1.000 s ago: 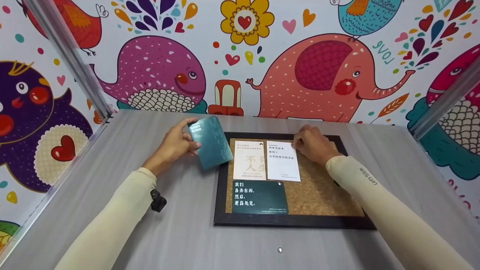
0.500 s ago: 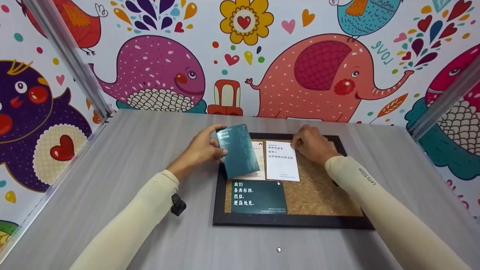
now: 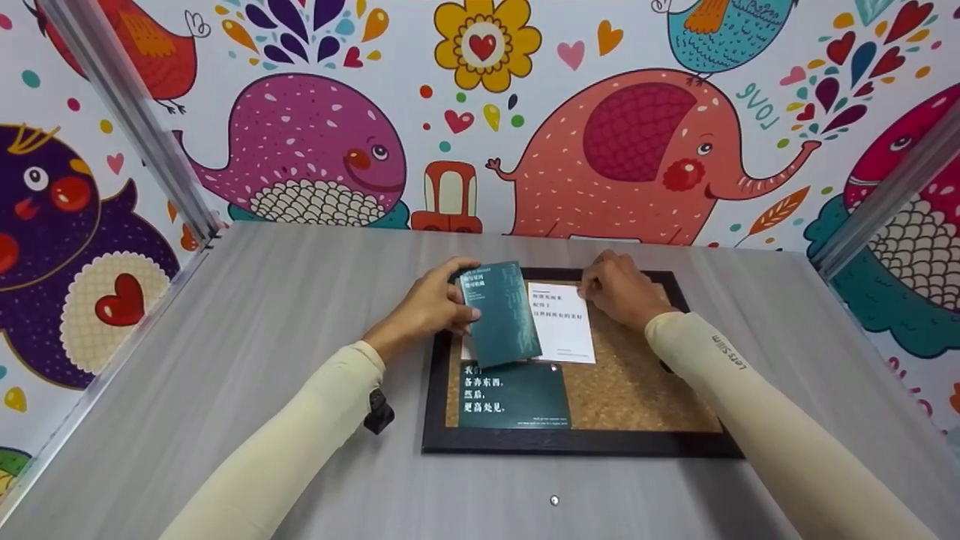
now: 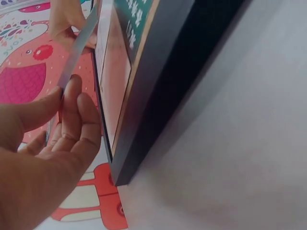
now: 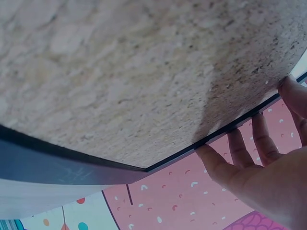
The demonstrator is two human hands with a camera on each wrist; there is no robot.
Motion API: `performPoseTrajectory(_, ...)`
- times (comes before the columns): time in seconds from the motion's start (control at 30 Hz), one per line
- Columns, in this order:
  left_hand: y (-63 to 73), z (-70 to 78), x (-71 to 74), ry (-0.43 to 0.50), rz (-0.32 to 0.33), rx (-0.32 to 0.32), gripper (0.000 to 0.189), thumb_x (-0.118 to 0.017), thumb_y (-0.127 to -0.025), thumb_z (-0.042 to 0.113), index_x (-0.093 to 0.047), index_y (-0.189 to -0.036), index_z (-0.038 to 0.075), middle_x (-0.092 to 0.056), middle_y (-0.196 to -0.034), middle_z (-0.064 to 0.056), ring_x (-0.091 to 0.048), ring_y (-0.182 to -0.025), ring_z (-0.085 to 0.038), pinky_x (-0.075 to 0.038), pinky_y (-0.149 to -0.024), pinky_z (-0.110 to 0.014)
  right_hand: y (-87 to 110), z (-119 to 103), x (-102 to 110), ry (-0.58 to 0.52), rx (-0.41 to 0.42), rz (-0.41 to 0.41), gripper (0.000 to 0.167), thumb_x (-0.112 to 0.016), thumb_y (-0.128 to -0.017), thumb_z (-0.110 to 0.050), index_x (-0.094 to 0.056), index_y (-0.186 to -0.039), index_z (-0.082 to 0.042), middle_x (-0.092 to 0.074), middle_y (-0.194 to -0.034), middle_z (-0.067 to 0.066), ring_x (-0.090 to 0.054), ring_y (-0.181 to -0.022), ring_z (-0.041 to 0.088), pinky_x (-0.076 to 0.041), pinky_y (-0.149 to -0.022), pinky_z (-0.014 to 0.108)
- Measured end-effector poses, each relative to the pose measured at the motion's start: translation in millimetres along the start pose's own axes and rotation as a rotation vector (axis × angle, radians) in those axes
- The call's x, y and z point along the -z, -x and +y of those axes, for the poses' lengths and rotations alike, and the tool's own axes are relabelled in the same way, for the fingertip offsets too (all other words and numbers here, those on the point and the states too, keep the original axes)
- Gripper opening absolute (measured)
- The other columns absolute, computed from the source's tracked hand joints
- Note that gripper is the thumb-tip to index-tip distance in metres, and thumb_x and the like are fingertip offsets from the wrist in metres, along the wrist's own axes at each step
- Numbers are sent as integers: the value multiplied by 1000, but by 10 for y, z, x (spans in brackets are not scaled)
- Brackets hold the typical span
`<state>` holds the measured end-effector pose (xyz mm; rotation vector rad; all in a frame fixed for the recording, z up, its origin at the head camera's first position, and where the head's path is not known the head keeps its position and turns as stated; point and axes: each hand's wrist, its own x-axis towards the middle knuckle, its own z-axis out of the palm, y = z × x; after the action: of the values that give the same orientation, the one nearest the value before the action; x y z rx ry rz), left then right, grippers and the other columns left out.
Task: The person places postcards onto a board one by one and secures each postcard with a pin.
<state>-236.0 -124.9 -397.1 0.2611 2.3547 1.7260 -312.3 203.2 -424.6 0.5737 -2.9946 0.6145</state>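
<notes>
My left hand [image 3: 427, 300] pinches a teal card [image 3: 501, 315] by its left edge, tilted over the left part of the corkboard [image 3: 645, 390]. In the left wrist view the card shows edge-on as a thin strip [image 4: 79, 50], raised off the board. A beige card [image 4: 116, 72] lies mostly hidden behind it in the head view. My right hand [image 3: 622, 289] presses at the top right corner of a white printed card [image 3: 566, 322], covering that corner. Seen from the right wrist, its other fingers [image 5: 240, 148] rest against the board's black frame edge.
A dark green card [image 3: 514, 397] with white writing lies at the board's lower left, a small pin [image 3: 553, 368] at its top right corner. Another small pin [image 3: 554, 500] lies on the grey table [image 3: 315, 480] in front. A cartoon-printed wall [image 3: 480, 112] stands behind.
My left hand has carried the teal card to the right, from beside the board to over the beige card. My right hand has stayed at the white card's corner.
</notes>
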Motion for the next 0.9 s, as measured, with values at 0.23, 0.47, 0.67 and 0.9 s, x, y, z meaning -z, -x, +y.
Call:
performPoseTrajectory(0.23,-39,1,-121,-11,-22,-25,82,-79,-93,-13,-47,-165,10,-63,-73,-7,-71,-64,-21,-66,-69,-40,-4,11,15,4,-2,-2,13,-75,-103,-5,-87,-104,-11,-67,-118,12,-58,-115,33,-58,-100,58)
performPoseTrajectory(0.47,-30,-1,-263,14,-57,-28,80,-78,-95,-12,-48,-165,14,-61,-74,-8,-74,-68,-26,-67,-71,-44,2,8,0,-11,-10,-8,15,-73,-103,-4,-86,-100,-12,-66,-119,12,-55,-116,34,-58,-102,57)
performPoseTrajectory(0.67,-49,-1,-427,-2,-74,-34,77,-80,-95,-9,-50,-162,15,-66,-79,-10,-76,-68,-25,-64,-68,-36,16,9,0,5,28,7,18,-73,-101,2,-87,-99,-10,-67,-118,14,-56,-115,35,-58,-104,56)
performPoseTrajectory(0.9,-86,45,-628,30,-120,2,79,-80,-95,-11,-49,-163,15,-67,-83,-11,-74,-68,-23,-67,-70,-40,4,6,-11,13,-22,1,15,-74,-103,-3,-87,-104,-11,-65,-122,13,-55,-117,36,-55,-108,61)
